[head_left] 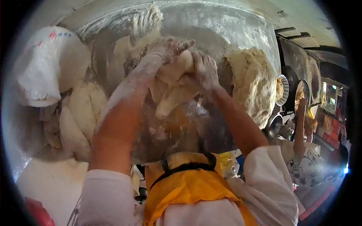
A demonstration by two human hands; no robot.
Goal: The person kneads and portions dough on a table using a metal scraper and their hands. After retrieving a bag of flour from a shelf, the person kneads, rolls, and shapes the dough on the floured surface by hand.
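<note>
My left hand (167, 49), white with flour, lies at the top of a piece of dough (175, 81), its thumb or finger stretched out to the right. On the dough's right upper edge is my right hand (205, 69), its fingers bent and slightly blurred. Between both hands the dough bulges up, and its folded lower part hangs toward me on the metal worktop (215, 132). To the right sits a large floury mass of dough (254, 83). Long dough pieces (77, 120) lie at the left.
A white plastic bag (45, 64) stands at the upper left. Loose flour (147, 19) covers the far worktop. At the right are a fluted bowl (283, 89), a round pan (302, 92) and another person (307, 162) reaching toward it.
</note>
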